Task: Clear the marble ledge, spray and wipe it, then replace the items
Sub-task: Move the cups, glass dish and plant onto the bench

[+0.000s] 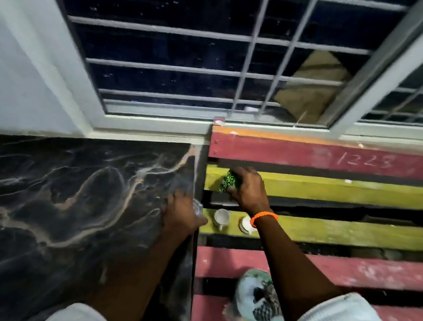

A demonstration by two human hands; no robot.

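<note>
The dark marble ledge (67, 196) with pale veins fills the left half of the view and carries nothing. My right hand (248, 189) grips a small green patterned object (228, 181) over a yellow slat of the painted bench (347, 191). My left hand (182, 214) sits at the ledge's right edge and holds a small clear glass item (197, 208). Two small white cups (221, 219) stand on the lower yellow slat, just right of my left hand; the second cup (246, 224) is partly hidden by my right wrist.
A light blue and white cloth (259, 303) lies on the red slats at the bottom. The barred window (191, 51) rises behind the ledge, with a small pink-white thing (219, 120) on its sill. Dark gaps run between the bench slats.
</note>
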